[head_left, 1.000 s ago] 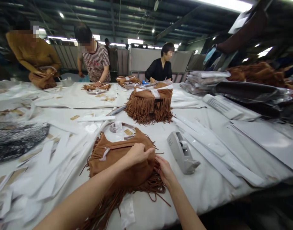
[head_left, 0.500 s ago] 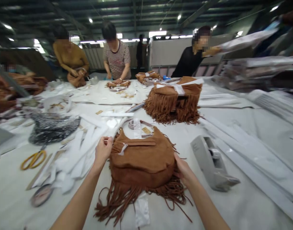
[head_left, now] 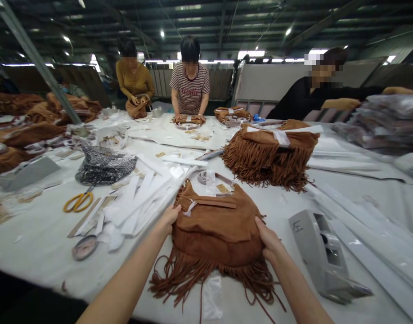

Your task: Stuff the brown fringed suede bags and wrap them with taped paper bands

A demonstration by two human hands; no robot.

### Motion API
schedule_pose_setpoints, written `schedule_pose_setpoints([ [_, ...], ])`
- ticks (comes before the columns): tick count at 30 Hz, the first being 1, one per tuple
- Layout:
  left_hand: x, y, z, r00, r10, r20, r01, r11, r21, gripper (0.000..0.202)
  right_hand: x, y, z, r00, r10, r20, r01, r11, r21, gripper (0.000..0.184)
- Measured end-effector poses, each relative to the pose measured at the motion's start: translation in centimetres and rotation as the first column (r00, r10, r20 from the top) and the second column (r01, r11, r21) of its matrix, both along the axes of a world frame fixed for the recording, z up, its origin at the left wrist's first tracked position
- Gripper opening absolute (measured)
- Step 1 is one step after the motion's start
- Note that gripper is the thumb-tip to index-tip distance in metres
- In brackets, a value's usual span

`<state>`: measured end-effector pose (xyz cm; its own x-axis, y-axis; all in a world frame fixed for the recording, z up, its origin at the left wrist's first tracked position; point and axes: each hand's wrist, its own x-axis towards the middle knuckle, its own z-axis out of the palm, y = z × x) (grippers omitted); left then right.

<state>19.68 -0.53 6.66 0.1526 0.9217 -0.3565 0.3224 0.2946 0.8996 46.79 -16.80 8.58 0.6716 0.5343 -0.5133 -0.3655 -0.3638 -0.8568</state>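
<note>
A brown suede fringed bag (head_left: pixel 215 225) lies flat on the white table (head_left: pixel 41 243) in front of me, its fringe hanging toward me and its zip at the far side. My left hand (head_left: pixel 168 219) grips the bag's left edge near the zip end. My right hand (head_left: pixel 269 240) grips its right edge, fingers curled around the suede. A strip of white paper (head_left: pixel 211 301) lies under the fringe.
A grey tape dispenser (head_left: pixel 323 256) sits to my right. White paper strips (head_left: pixel 139 202), yellow scissors (head_left: pixel 78 201) and a tape roll (head_left: pixel 85 246) lie to my left. A stack of fringed bags (head_left: pixel 272 150) stands behind. Three people work across the table; one reaches toward bagged goods (head_left: pixel 388 119).
My left hand left the bag's top, touched the paper strips, then took the bag's left edge. My right hand shifted to the right edge. My view turned left.
</note>
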Motion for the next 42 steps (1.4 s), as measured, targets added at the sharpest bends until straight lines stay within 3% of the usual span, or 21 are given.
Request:
schedule_pose_setpoints([
  [3,0.2,0.3,-0.3,0.993,0.078,-0.086,-0.069,0.993,0.097,0.023,0.1,0.2,-0.2,0.994,-0.008,0.110,0.006,1.000,0.017,0.028],
  [5,0.1,-0.1,-0.4,0.982,0.117,-0.151,-0.086,0.977,0.194,0.021,0.5,-0.5,-0.5,0.948,-0.013,0.317,0.023,0.999,-0.026,0.033],
  [7,-0.2,-0.9,-0.6,0.973,0.118,-0.198,-0.061,0.960,0.274,0.019,0.7,-1.7,-0.9,0.812,0.037,0.582,0.056,0.989,-0.140,0.035],
  [9,-0.5,-1.7,-0.9,0.970,0.088,-0.225,-0.013,0.949,0.315,0.016,0.6,-2.9,-1.6,0.662,0.129,0.738,0.103,0.960,-0.261,0.033],
  [14,-0.7,-1.8,-1.4,0.975,0.020,-0.221,0.051,0.949,0.311,0.015,0.4,-4.1,-2.7,0.555,0.303,0.775,0.115,0.895,-0.432,0.037],
  [17,-1.8,-0.6,-1.2,0.990,-0.012,-0.138,0.049,0.963,0.266,0.025,0.5,-3.7,-1.4,0.387,0.480,0.788,0.140,0.814,-0.564,0.043],
  [19,-3.3,-0.3,-1.1,0.998,0.010,-0.064,0.004,0.975,0.224,0.036,-0.5,-2.9,0.4,0.188,0.458,0.869,0.158,0.859,-0.488,0.050],
  [21,-5.1,-0.8,-1.1,0.997,0.072,-0.006,-0.069,0.980,0.185,0.040,-2.9,-1.6,2.5,0.018,0.323,0.946,0.055,0.945,-0.323,0.053],
  [23,-6.6,-2.0,-1.2,0.990,0.141,0.021,-0.143,0.975,0.170,0.034,-6.9,0.3,4.2,0.001,0.258,0.966,-0.187,0.949,-0.253,0.047],
  [25,-7.3,-3.5,-1.2,0.983,0.181,0.031,-0.184,0.967,0.176,0.031,-11.5,2.7,5.4,0.027,0.372,0.928,-0.455,0.831,-0.320,0.038],
  [26,-7.4,-4.4,-1.1,0.982,0.186,0.035,-0.189,0.965,0.180,0.029,-13.8,4.0,5.8,0.009,0.456,0.890,-0.517,0.764,-0.386,0.037],
  [29,-6.7,-6.5,-0.7,0.992,0.121,0.042,-0.126,0.976,0.178,0.024,-18.8,7.8,5.9,-0.123,0.674,0.729,-0.484,0.600,-0.637,0.037],
  [31,-6.0,-7.4,-0.4,0.998,0.058,0.036,-0.063,0.984,0.164,0.021,-20.2,9.6,5.6,-0.178,0.764,0.620,-0.420,0.511,-0.750,0.035],
  [34,-5.3,-7.7,-0.2,1.000,0.006,0.024,-0.009,0.992,0.126,0.021,-20.0,10.8,4.5,-0.149,0.814,0.562,-0.446,0.451,-0.773,0.025],
  [39,-4.6,-6.8,-0.7,0.999,-0.029,0.044,0.025,0.997,0.079,0.021,-17.5,11.0,2.4,0.201,0.785,0.586,-0.733,0.517,-0.442,0.029],
  [42,-4.0,-6.1,-0.8,0.997,-0.059,0.049,0.056,0.997,0.050,0.028,-16.5,10.9,1.2,0.299,0.789,0.536,-0.784,0.523,-0.333,0.038],
])
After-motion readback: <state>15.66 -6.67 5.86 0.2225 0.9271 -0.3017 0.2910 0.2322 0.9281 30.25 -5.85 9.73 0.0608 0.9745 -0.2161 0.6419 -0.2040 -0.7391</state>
